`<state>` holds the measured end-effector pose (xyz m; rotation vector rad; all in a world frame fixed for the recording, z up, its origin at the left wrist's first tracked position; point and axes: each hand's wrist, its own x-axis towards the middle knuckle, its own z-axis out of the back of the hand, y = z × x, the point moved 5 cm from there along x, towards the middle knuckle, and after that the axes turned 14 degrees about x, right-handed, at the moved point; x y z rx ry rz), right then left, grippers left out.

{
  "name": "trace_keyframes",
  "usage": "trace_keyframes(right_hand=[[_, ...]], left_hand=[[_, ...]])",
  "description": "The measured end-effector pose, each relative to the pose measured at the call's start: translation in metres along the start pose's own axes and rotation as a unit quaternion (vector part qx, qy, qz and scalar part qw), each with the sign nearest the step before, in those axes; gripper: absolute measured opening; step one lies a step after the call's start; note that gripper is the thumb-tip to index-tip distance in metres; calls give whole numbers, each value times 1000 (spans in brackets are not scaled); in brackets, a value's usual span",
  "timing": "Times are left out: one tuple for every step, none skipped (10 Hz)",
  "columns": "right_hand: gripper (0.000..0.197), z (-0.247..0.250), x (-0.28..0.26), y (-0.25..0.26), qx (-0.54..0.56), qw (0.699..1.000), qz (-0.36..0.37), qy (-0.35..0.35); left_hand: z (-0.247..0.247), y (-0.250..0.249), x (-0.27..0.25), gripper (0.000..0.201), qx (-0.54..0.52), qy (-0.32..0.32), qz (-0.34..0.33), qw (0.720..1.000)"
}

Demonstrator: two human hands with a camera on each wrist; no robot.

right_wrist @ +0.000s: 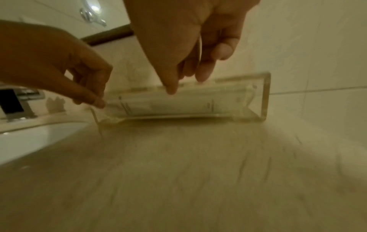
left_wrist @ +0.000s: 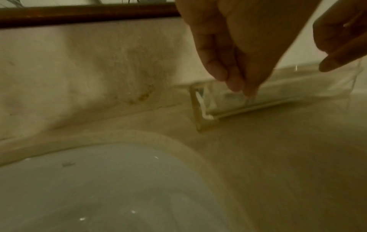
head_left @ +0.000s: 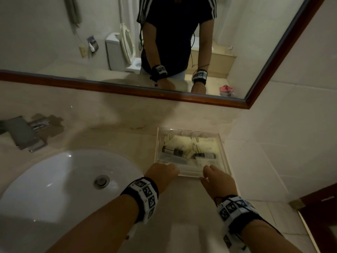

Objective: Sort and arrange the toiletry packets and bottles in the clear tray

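1. The clear tray sits on the bench against the back wall, right of the sink.
2. Pale packets and two dark-capped bottles lie inside it.
3. My left hand is at the tray's near left corner, fingers pointing down onto the rim; whether they pinch it I cannot tell.
4. My right hand reaches over the near edge, fingers loosely extended above a long white packet, gripping nothing.
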<state>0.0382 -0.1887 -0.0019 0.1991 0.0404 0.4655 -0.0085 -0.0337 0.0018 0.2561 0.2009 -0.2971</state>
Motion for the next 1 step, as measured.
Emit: trace_keyframes(right_hand=[[27, 25, 3, 14, 53, 997, 26, 47]], left_hand=[[25, 31, -12, 26, -62, -9, 10, 998]])
